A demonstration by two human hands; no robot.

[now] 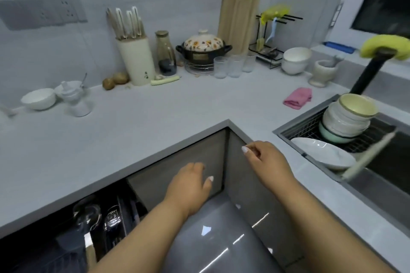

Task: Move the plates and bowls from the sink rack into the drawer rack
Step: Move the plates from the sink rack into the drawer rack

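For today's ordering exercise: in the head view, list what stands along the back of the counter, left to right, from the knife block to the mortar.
Knife block → glass bottle → floral-lidded clay pot → drinking glasses → stacked white bowls → mortar and pestle.

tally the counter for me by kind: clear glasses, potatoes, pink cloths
clear glasses: 3
potatoes: 2
pink cloth: 1
total: 6
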